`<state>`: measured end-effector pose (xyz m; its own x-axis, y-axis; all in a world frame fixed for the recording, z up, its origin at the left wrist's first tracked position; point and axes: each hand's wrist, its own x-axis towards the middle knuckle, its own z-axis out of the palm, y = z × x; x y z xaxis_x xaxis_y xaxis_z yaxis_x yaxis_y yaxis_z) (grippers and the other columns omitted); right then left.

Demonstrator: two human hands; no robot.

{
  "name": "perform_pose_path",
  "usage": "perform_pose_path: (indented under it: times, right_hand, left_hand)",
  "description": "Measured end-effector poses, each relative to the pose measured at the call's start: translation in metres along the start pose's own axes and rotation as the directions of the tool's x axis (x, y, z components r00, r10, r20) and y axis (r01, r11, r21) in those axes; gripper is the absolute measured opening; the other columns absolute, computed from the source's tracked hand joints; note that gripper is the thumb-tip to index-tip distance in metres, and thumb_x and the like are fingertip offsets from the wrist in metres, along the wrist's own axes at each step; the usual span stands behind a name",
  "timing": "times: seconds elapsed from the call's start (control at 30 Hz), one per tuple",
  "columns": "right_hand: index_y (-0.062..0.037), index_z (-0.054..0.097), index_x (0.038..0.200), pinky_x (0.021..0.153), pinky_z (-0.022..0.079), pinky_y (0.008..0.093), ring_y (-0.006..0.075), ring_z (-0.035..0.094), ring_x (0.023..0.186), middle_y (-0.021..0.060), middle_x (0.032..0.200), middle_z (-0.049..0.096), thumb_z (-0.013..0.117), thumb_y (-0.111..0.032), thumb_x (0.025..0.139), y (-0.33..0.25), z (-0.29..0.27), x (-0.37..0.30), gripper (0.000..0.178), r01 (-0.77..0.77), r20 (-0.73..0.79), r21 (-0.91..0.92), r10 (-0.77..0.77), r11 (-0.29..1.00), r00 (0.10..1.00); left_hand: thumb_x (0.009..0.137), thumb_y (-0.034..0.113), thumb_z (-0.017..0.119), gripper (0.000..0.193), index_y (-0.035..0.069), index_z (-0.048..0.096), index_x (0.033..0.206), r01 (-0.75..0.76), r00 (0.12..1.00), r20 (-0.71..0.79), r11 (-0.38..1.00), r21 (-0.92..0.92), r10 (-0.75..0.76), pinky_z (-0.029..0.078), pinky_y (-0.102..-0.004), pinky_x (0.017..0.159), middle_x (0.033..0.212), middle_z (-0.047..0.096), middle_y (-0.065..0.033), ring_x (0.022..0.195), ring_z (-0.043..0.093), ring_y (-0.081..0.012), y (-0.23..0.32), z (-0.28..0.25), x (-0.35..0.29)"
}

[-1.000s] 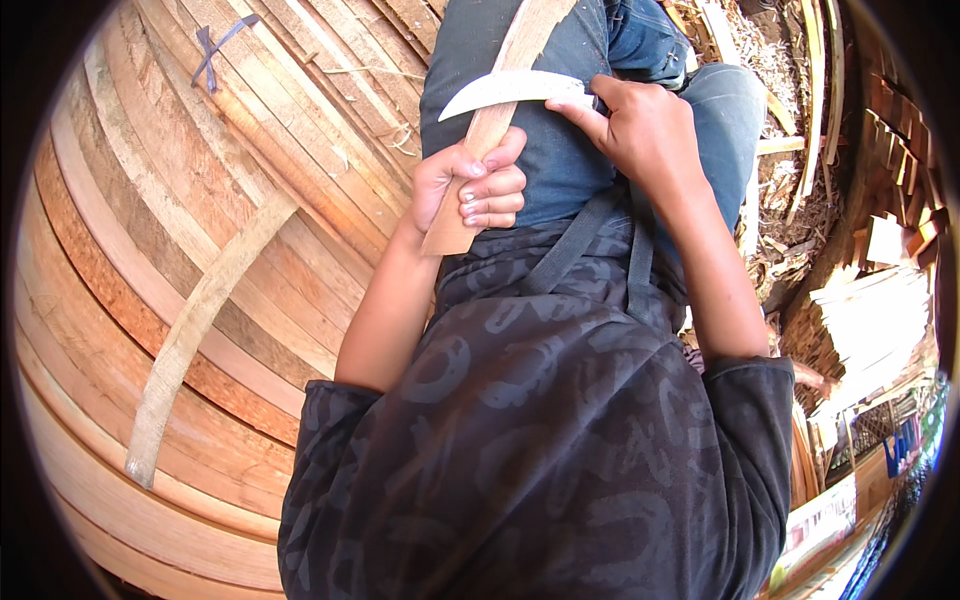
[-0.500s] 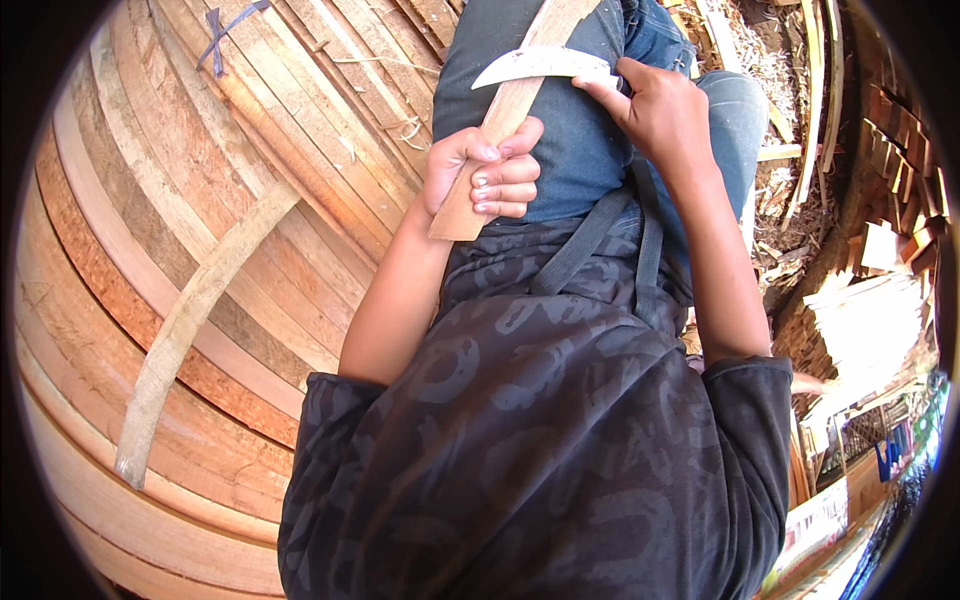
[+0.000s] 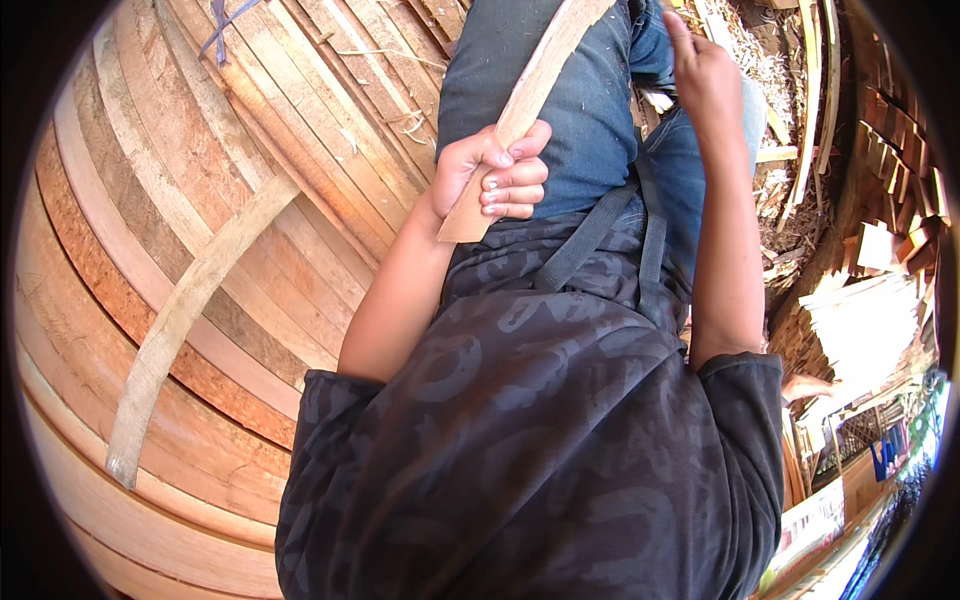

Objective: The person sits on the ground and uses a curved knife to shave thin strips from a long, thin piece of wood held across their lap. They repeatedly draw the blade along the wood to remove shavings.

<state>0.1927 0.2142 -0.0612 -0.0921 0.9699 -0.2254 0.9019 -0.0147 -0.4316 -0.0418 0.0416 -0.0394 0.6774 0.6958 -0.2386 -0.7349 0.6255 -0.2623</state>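
A flat strip of wood [image 3: 540, 80] slants across my thigh in blue jeans [image 3: 575, 150], its squared lower end close to my waist. My left hand [image 3: 495, 172] is closed around it near that end, thumb on top. Past the wood's right side, over the other knee, my right hand [image 3: 708, 85] is raised with one digit stretched upward and the others curled out of sight. The curved knife it held a moment earlier does not show now; hand and view edge hide that area.
Long sawn boards [image 3: 230, 330] fill the left side, with a curved wooden piece [image 3: 180, 310] lying across them. Wood shavings and offcuts [image 3: 790, 230] litter the right. Part of another person's limb [image 3: 805, 387] shows at far right, beside stacked wood pieces [image 3: 905, 150].
My right hand has moved up and right, away from the wood, and the knife's white blade has gone from sight. My left hand keeps its grip; the wood has tilted slightly.
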Motion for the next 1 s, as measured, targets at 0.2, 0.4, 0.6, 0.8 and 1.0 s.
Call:
perform_pose_path:
  times: [0.2, 0.4, 0.6, 0.8, 1.0]
  right_hand:
    - [0.0039, 0.065, 0.075, 0.065, 0.044, 0.0396, 0.0266, 0.052, 0.06, 0.0186, 0.064, 0.057, 0.049, -0.067, 0.091, 0.173, -0.122, 0.035, 0.074, -0.32, -0.149, -0.057, 0.309, 0.946, 0.939]
    - [0.0031, 0.061, 0.071, 0.052, 0.039, 0.0363, 0.0223, 0.043, 0.049, 0.0132, 0.051, 0.046, 0.059, -0.051, 0.094, 0.032, -0.065, -0.042, 0.058, 0.008, 0.03, 0.114, -0.012, 0.993, 0.999]
    - [-0.0048, 0.064, 0.061, 0.048, 0.051, 0.0433, 0.0347, 0.064, 0.054, 0.0164, 0.053, 0.059, 0.063, -0.065, 0.081, -0.058, 0.0, -0.068, 0.063, 0.379, 0.094, -0.035, -0.374, 0.925, 0.923]
    - [-0.0033, 0.066, 0.067, 0.055, 0.053, 0.0419, 0.0359, 0.066, 0.06, 0.0188, 0.059, 0.063, 0.057, -0.07, 0.082, -0.037, 0.006, -0.026, 0.069, 0.35, 0.021, -0.126, -0.351, 0.928, 0.936]
    - [0.0048, 0.062, 0.069, 0.059, 0.045, 0.0418, 0.0297, 0.055, 0.055, 0.0183, 0.057, 0.056, 0.048, -0.071, 0.088, 0.153, -0.019, 0.064, 0.08, -0.189, -0.175, -0.194, 0.155, 0.963, 0.972]
  left_hand:
    - [0.08, 0.007, 0.057, 0.021, 0.01, 0.036, 0.083, -0.01, 0.999, 0.045, 1.0, 0.008, 0.01, 0.039, -0.0189, 0.043, 0.055, 0.04, 0.0006, 0.049, 0.044, -0.0072, -0.001, -0.009, -0.003]
    - [0.079, 0.008, 0.057, 0.022, 0.01, 0.036, 0.084, -0.023, 0.999, 0.024, 1.0, 0.013, 0.023, 0.04, -0.0199, 0.045, 0.056, 0.04, 0.0006, 0.048, 0.042, -0.0078, -0.001, -0.005, 0.006]
    - [0.08, 0.009, 0.057, 0.021, 0.01, 0.036, 0.084, -0.004, 1.0, 0.01, 1.0, -0.023, 0.005, 0.04, -0.0198, 0.046, 0.057, 0.04, 0.0003, 0.05, 0.042, -0.0087, 0.0, 0.0, 0.008]
    - [0.079, 0.008, 0.056, 0.02, 0.01, 0.036, 0.084, -0.016, 1.0, -0.009, 0.999, -0.043, 0.016, 0.04, -0.0192, 0.046, 0.057, 0.04, 0.0006, 0.051, 0.043, -0.0081, 0.003, 0.003, 0.011]
    - [0.08, 0.009, 0.058, 0.022, 0.01, 0.036, 0.083, -0.021, 1.0, 0.001, 0.999, 0.048, 0.021, 0.039, -0.0194, 0.046, 0.056, 0.04, 0.001, 0.049, 0.042, -0.0078, -0.002, -0.001, 0.005]
